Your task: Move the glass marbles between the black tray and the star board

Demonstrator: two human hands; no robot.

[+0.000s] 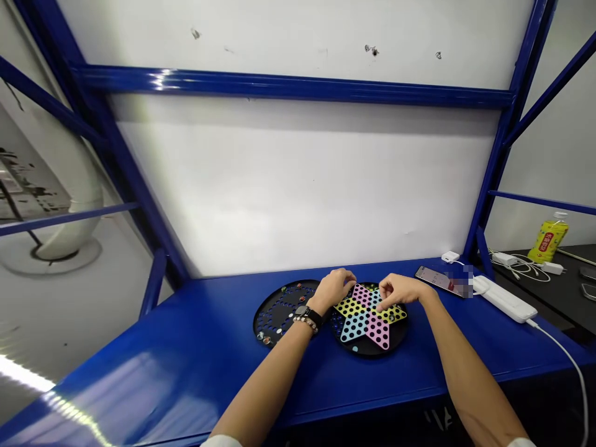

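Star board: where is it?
In the head view, the star board lies right of centre on a black tray, beside the left hand, partly under the right hand.

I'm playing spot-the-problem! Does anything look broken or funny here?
Yes: the white panel has ragged dark marks above the blue crossbar, perhaps chips or holes. The star board shows no obvious damage.

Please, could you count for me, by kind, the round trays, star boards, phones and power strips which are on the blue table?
Round trays: 2
Star board: 1
Phone: 1
Power strip: 1
Total: 5
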